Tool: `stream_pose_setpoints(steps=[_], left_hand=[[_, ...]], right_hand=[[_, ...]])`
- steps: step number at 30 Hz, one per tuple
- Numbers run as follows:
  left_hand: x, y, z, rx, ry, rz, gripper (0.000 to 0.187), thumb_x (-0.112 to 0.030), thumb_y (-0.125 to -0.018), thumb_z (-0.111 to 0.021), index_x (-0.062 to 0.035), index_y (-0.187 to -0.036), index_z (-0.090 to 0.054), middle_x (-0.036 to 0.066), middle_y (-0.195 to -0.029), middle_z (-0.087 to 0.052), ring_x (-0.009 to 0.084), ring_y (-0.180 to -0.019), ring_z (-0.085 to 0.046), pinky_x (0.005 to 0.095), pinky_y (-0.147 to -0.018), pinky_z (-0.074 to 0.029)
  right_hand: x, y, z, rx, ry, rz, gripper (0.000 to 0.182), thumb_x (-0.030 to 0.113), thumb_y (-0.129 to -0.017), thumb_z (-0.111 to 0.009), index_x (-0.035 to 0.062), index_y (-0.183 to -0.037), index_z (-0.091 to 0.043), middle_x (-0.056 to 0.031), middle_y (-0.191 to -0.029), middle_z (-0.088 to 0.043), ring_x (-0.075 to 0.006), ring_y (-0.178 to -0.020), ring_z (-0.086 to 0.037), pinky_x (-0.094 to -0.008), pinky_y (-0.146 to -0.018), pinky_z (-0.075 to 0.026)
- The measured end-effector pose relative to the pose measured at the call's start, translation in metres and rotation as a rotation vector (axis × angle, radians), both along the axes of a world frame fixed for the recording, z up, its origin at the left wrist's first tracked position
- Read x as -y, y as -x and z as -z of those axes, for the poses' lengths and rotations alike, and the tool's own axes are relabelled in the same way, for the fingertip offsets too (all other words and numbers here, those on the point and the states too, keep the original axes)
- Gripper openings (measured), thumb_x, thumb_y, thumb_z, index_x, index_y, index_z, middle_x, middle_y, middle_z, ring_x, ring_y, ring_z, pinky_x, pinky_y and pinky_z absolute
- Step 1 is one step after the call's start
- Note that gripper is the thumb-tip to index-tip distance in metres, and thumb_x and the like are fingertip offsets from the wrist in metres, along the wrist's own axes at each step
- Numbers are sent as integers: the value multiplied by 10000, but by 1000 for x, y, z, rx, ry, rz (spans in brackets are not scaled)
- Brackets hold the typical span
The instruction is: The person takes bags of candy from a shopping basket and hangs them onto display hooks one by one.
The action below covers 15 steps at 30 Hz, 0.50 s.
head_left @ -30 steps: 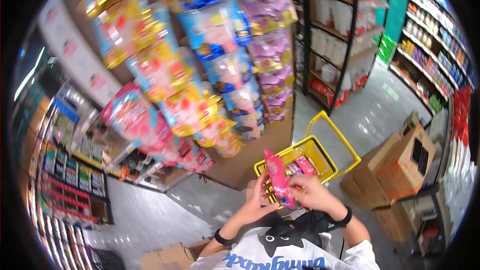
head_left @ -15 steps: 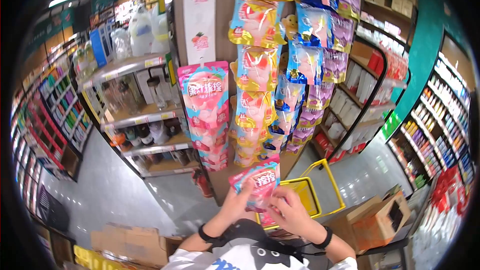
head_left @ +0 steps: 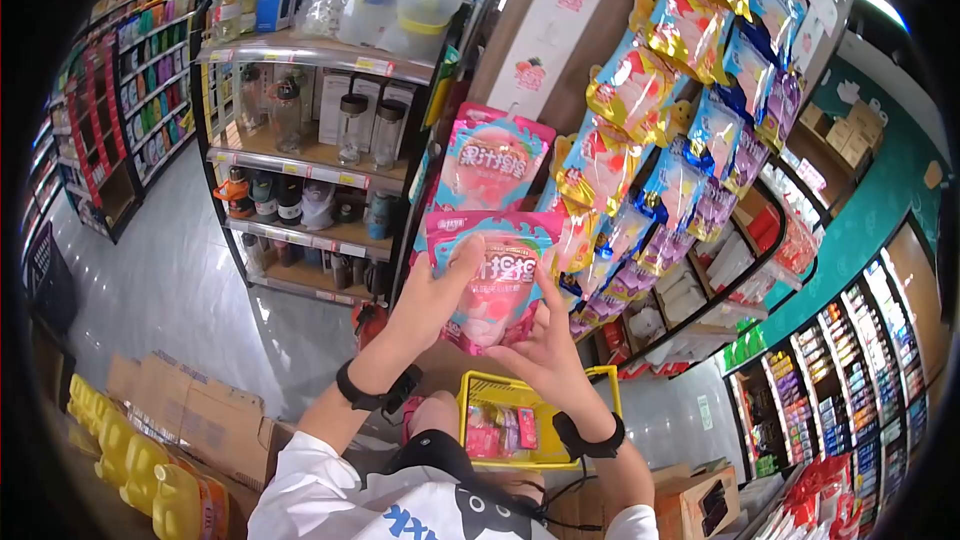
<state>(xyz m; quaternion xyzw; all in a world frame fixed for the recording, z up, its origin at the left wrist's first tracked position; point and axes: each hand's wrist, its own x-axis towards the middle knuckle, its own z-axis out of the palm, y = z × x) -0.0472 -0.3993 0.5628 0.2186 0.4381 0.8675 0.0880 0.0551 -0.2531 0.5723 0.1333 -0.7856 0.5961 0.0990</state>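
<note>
A pink and blue pouch (head_left: 497, 305) with Chinese lettering and peach pictures is held up in front of the hanging display. My left hand (head_left: 437, 292) grips its left side, the thumb lying across the front. At its right edge and lower corner is my right hand (head_left: 553, 352), thumb and fingers against the pouch; some fingertips are hidden. Directly behind, a matching pink pouch (head_left: 487, 162) hangs on the display. Below my right hand stands a yellow shopping basket (head_left: 540, 462) with several pink packets (head_left: 490, 430) inside.
Yellow, blue and purple pouches (head_left: 640, 90) hang to the right. Shelves with bottles and jars (head_left: 300, 165) stand at left. Cardboard boxes (head_left: 190, 405) and yellow jugs (head_left: 145, 460) are at lower left. An open carton (head_left: 695, 505) sits at lower right.
Both hands have raised the pink pouch towards the hanging row, and it now faces me more upright. My view has turned and tilted, bringing the basket's contents into sight.
</note>
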Motion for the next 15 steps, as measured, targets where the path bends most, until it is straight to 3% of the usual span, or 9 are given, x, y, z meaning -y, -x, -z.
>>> stream_pose_setpoints(steps=[1, 6, 12, 15], left_hand=[[3, 2, -10, 4, -11, -23, 349, -315, -943, -571, -8, -1107, -599, 27, -1010, -637, 63, -882, -584, 245, -781, -483], [7, 24, -34, -17, -94, -4, 392, -384, -952, -534, -10, -1024, -628, 25, -910, -647, 54, -797, -584, 232, -693, -485], [-8, 85, -51, -276, 363, -191, 599, -527, -891, -548, 53, -760, -617, 91, -667, -604, 112, -641, -551, 300, -584, -438], [-20, 105, -59, -248, 443, -269, 638, -542, -888, -528, 63, -698, -597, 111, -606, -569, 142, -602, -549, 335, -580, -434]], right_hand=[[4, 4, -8, 20, 20, -25, 932, -162, -798, -597, 130, -1485, -39, -157, -1441, -296, -239, -1257, -420, -366, -951, -480], [2, 30, -14, -149, -107, 41, 941, -141, -762, -649, 94, -1491, -104, -129, -1462, -286, -209, -1262, -417, -334, -985, -438], [-1, 53, -47, -136, 24, 86, 868, -127, -783, -588, 82, -1489, -128, -134, -1378, -418, -202, -1197, -485, -311, -952, -442], [-12, 68, -52, -106, 94, 71, 819, -93, -820, -579, 99, -1488, -146, -141, -1322, -470, -194, -1156, -514, -309, -947, -445]])
